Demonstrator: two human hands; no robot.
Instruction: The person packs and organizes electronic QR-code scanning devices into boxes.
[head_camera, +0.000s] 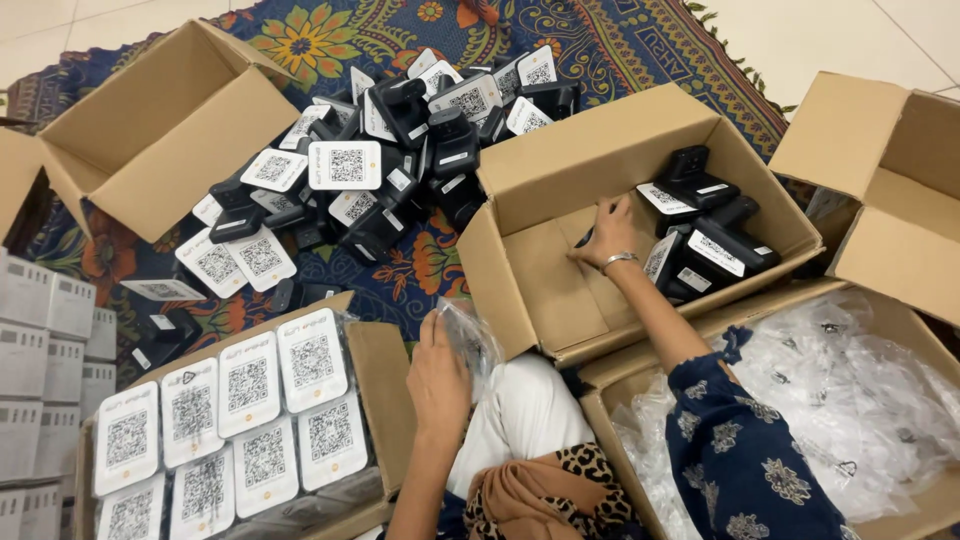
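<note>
Centre right of the frame, the open brown cardboard box (545, 290) sits with its flaps up, and the right hand (607, 235) is reaching down into it, fingers (603, 212) spread and pressed flat on the bare cardboard floor, gripping nothing, a thin metal bangle on the wrist. Just beside that hand, at the box's right end, lie a few black plastic devices with white square code labels (705, 240). Lower centre, the left hand (438, 375) is raised with its back to the camera, fingers curled around a crinkly clear plastic bag (470, 335). Upper centre, a big heap of the same black devices (400, 150) is piled on the patterned floral rug (330, 40). Bottom left, a cardboard carton (385, 380) holds neat rows of white rounded cards with square codes (250, 420), wrapped in film. Lower right, another carton brims with clear plastic bags (850, 390). An empty box (160, 130) lies tipped at upper left.
</note>
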